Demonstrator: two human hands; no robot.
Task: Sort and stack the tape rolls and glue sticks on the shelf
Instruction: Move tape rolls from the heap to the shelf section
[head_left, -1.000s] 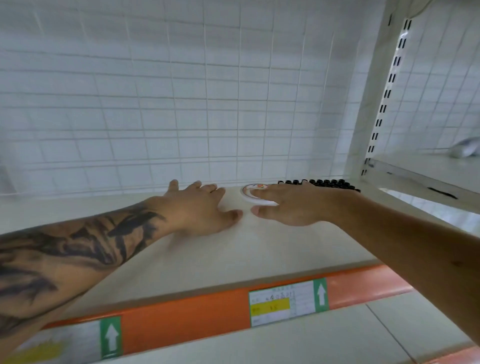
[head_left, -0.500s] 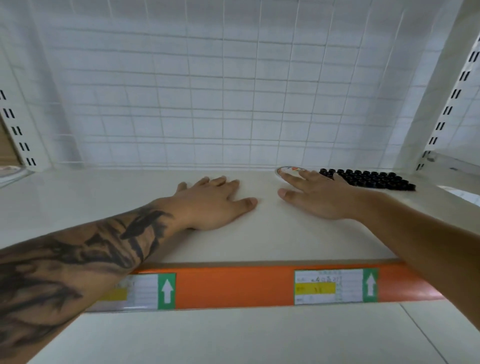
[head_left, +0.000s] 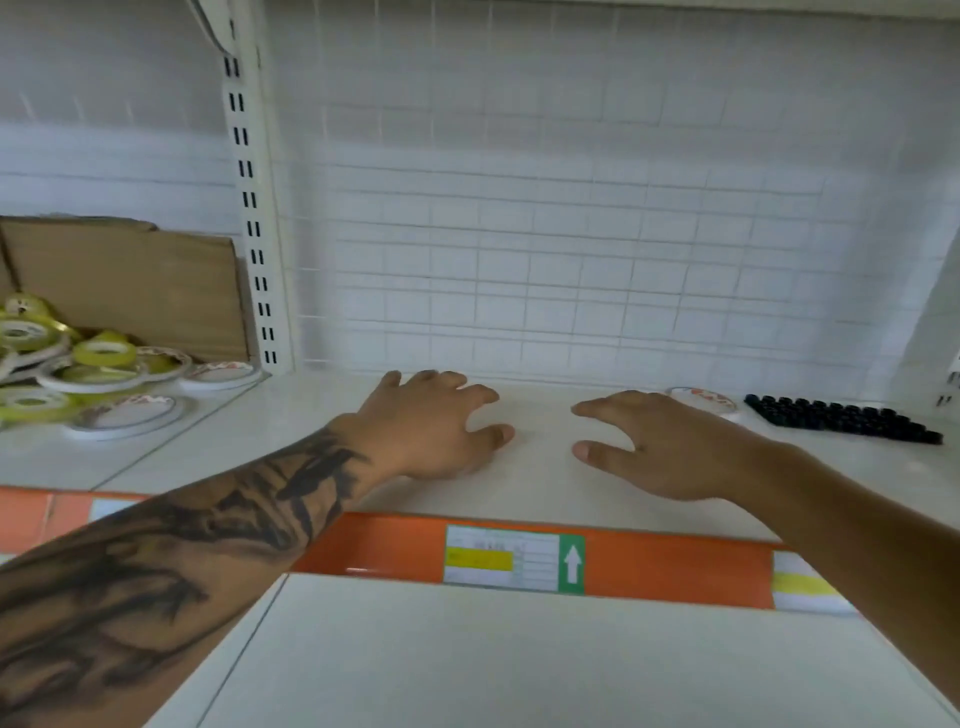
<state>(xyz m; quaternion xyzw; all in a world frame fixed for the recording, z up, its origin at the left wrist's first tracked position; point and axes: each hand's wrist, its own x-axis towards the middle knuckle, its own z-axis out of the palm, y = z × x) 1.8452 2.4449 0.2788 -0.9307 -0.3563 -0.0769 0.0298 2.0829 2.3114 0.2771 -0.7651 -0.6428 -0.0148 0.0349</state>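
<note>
- Tape rolls lie in a loose heap at the far left, in the bay left of the slotted upright; some are yellow-green, others are flat white rings with red print.
- One more white tape roll lies flat at the back of the middle shelf, just behind the right hand (partly hidden by its fingers).
- Glue sticks, seen as black caps packed in rows, stand at the back right of the same shelf, just right of that lone roll.
- Left hand rests palm down on the shelf, fingers lightly bent and spread, holding nothing; its forearm carries a dark tattoo.
- Right hand is palm down over the shelf beside it, fingers spread and relaxed, thumb and forefinger apart, holding nothing. Whether its fingertips touch the lone roll I cannot tell.
- The two thumbs point at each other with a bare gap of shelf between them.
- A cardboard sheet leans against the back behind the heap of rolls.
- White wire mesh backs the middle bay.
- An orange strip runs along the shelf's front edge, with a price label and a green tag bearing a white arrow (the label's print is too blurred to read).
</note>
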